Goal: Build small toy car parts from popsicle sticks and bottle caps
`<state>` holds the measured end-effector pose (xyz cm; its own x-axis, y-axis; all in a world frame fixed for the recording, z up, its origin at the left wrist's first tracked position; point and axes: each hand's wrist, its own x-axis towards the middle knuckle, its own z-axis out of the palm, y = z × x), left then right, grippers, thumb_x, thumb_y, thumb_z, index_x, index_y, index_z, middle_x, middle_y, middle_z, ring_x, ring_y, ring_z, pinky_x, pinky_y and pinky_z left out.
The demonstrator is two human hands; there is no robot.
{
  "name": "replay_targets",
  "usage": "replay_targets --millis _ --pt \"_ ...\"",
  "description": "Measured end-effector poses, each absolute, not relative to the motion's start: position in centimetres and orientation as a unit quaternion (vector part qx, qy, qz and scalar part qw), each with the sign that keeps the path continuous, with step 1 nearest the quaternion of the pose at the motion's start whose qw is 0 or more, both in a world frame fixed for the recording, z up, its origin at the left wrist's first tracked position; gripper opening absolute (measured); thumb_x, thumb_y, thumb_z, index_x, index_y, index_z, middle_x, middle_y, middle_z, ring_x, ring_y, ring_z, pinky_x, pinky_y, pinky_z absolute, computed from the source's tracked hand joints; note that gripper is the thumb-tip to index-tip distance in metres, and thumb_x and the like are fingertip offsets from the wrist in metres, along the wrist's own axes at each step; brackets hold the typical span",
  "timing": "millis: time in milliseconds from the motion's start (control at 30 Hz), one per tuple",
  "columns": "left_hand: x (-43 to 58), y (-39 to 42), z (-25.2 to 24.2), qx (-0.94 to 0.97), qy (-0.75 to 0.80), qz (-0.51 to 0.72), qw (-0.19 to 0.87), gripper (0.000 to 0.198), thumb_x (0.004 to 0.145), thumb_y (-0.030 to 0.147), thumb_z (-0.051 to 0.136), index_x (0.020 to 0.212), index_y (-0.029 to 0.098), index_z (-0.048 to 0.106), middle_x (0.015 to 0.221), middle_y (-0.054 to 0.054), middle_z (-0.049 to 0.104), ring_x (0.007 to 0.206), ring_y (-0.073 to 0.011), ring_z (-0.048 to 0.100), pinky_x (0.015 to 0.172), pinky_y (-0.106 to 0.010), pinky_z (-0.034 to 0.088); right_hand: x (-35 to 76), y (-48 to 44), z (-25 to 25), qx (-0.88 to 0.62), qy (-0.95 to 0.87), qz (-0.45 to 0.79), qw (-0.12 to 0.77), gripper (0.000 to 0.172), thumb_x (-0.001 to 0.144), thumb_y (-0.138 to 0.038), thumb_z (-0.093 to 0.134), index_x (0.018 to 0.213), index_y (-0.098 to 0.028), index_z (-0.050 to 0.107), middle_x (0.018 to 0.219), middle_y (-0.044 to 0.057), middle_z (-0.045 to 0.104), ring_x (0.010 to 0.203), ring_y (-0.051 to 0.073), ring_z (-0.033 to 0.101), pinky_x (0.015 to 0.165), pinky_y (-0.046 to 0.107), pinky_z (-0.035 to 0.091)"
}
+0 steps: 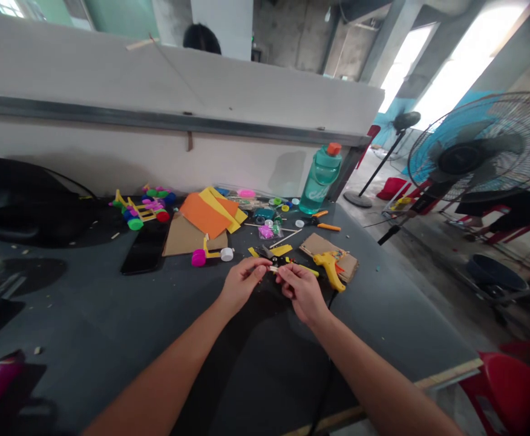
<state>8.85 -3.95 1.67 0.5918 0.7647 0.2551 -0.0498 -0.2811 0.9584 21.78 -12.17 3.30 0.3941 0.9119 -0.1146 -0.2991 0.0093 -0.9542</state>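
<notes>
You have before you a smooth, matt, dark tabletop (124, 339) bearing a translucent plastic bottle (317, 188), a yellow plastic glue gun (331, 270), a matt brown cardboard piece (174, 238), a smooth orange paper sheet (204, 213) and a smooth black phone (140, 254), while the small stick (274, 269) you hold looks like pale wood.

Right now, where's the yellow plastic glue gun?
In the head view, the yellow plastic glue gun lies just right of the person's right hand, overlapping a flat brown cardboard piece.

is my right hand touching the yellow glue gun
Apart: the head view shows dark tabletop between the right hand and the handle of the yellow glue gun.
</notes>
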Motion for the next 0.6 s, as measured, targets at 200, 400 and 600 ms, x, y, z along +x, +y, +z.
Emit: replay_targets --millis 200,400,600 --pt "10.3 -6.0 2.1 0.721 0.225 0.387 0.528 0.025 0.085 0.033 0.052 0.099 0.021 0.068 0.117 -0.007 0.062 0.113 -0.0212 0.051 0.101 -0.038 0.035 21.0 -12.4 3.5 -0.502 -0.247 0.483 0.674 0.021 0.064 -0.035 0.071 0.066 -0.017 0.060 0.054 -0.005 0.047 0.046 0.006 0.033 0.040 0.018 0.022" --pt "10.9 -7.3 2.6 0.644 0.274 0.418 0.579 0.028 0.085 0.033 0.050 0.099 0.016 0.067 0.105 -0.009 0.066 0.098 -0.0205 0.059 0.088 -0.033 0.045 20.6 -12.4 2.7 -0.517 -0.264 0.476 0.661 0.023 0.068 -0.038 0.068 0.070 -0.017 0.061 0.055 -0.005 0.045 0.046 0.006 0.035 0.042 0.019 0.026" --pt "10.4 -6.3 2.1 0.705 0.292 0.399 0.509 0.029 0.089 0.035 0.041 0.090 0.016 0.063 0.089 -0.006 0.065 0.081 -0.0168 0.058 0.075 -0.027 0.045 21.7 -12.6 3.1 -0.639 -0.428 0.314 0.556 0.021 0.076 -0.036 0.060 0.068 -0.017 0.064 0.059 -0.001 0.057 0.053 0.011 0.047 0.050 0.023 0.037"
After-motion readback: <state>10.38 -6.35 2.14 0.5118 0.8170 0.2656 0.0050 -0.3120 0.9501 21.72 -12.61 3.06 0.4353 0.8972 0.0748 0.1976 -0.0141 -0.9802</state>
